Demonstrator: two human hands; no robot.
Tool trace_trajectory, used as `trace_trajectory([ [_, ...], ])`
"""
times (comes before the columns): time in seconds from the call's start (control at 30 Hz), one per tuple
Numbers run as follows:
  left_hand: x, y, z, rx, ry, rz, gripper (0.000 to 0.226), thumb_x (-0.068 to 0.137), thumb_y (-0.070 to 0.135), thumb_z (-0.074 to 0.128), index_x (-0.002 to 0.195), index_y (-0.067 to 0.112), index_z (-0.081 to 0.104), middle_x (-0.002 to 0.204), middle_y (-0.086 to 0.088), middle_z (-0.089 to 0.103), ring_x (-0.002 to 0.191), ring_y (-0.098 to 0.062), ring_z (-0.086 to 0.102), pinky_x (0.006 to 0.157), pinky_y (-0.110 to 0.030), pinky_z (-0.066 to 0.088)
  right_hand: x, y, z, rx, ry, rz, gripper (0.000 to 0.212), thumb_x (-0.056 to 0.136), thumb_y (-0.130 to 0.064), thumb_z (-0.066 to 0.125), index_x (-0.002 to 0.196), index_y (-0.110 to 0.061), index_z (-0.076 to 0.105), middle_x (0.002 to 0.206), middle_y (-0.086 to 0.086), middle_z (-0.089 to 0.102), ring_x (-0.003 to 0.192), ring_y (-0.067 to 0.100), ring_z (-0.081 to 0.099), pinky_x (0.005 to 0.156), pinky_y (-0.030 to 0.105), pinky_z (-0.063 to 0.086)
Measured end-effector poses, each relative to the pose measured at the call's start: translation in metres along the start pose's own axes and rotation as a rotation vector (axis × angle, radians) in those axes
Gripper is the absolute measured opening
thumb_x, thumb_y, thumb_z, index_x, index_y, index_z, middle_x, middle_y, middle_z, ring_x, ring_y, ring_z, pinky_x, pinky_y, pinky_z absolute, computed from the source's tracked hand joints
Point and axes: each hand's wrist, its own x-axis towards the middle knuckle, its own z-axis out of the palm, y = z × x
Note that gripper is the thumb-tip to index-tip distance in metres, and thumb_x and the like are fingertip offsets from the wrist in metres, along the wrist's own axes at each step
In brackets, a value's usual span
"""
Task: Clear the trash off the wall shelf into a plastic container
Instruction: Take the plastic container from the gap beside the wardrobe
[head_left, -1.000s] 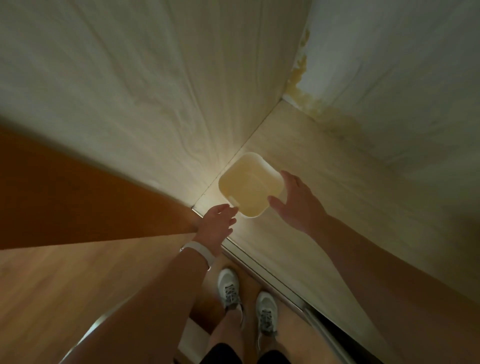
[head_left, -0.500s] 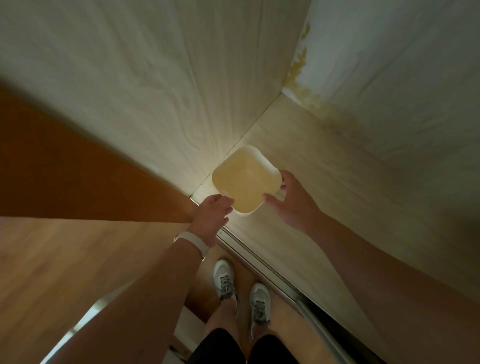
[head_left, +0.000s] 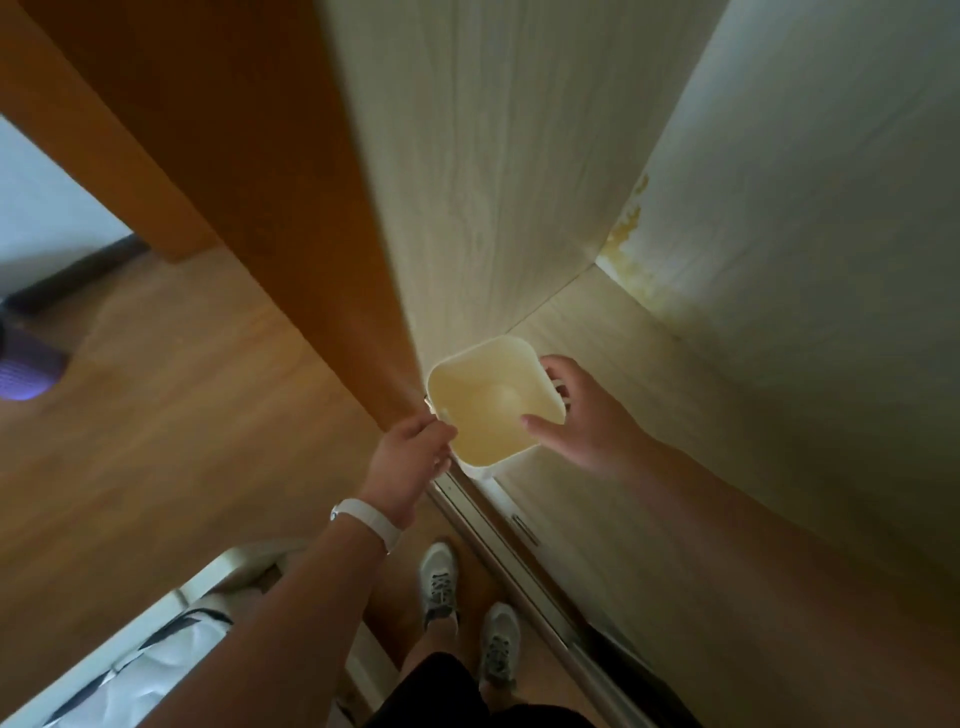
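Head view: the plastic container (head_left: 493, 402) sits on the pale shelf (head_left: 613, 374), in its near left corner, mouth facing up; squarish, no clear long axis. The left hand (head_left: 410, 457) pinches its near-left rim; the right hand (head_left: 582, 415) cups the right side, thumb on the rim. Judged step: fetching the container; next, lifting it level

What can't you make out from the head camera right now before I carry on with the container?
- Trash and the wall shelf: neither can be identified in the head view.
- Container contents: a pale round patch inside; the dim light leaves it unclear.
- Left hand: fingertips at the rim; grip hidden by the hand itself.
- Right hand: fingers behind the far wall, contact unseen.
- White object: cut off by the bottom edge, blurred.
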Motion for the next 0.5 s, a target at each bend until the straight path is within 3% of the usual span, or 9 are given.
trace_trajectory([
  [0.07, -0.017, -0.004, -0.01, -0.046, 0.014, -0.004, 0.009, 0.094, 0.011, 0.061, 0.093, 0.011, 0.07, 0.095, -0.012, 0.069, 0.093, -0.025, 0.064, 0.095, -0.041, 0.055, -0.012, -0.017, -0.003, -0.019, -0.039, -0.033, 0.08, 0.079, -0.048, 0.071, 0.145, -0.033, 0.031, 0.135, -0.01, 0.05, 0.112, 0.012, 0.056, 0.089, 0.038, 0.054],
  [0.2, -0.056, -0.011, -0.034, -0.11, 0.069, 0.037, 0.011, 0.095, 0.013, 0.061, 0.099, 0.01, 0.071, 0.092, -0.007, 0.072, 0.09, -0.022, 0.068, 0.079, -0.034, 0.056, -0.038, -0.049, 0.002, -0.061, -0.076, -0.1, 0.08, 0.08, -0.045, 0.071, 0.148, -0.032, 0.03, 0.14, -0.009, 0.048, 0.114, 0.011, 0.053, 0.092, 0.04, 0.052],
  [0.4, -0.121, -0.014, -0.079, -0.152, 0.188, 0.118, 0.011, 0.095, 0.011, 0.06, 0.097, 0.005, 0.069, 0.097, -0.015, 0.068, 0.089, -0.026, 0.065, 0.087, -0.044, 0.057, -0.068, -0.1, 0.028, -0.041, -0.143, -0.223, 0.076, 0.083, -0.038, 0.071, 0.148, -0.031, 0.032, 0.138, -0.01, 0.048, 0.113, 0.011, 0.052, 0.092, 0.035, 0.051],
  [0.5, -0.153, -0.011, -0.107, -0.187, 0.268, 0.182, 0.012, 0.096, 0.01, 0.059, 0.096, 0.003, 0.068, 0.094, -0.015, 0.066, 0.085, -0.024, 0.065, 0.08, -0.04, 0.058, -0.076, -0.132, 0.042, -0.017, -0.181, -0.308, 0.074, 0.084, -0.037, 0.07, 0.147, -0.033, 0.033, 0.131, -0.016, 0.046, 0.113, 0.008, 0.051, 0.089, 0.03, 0.05],
])
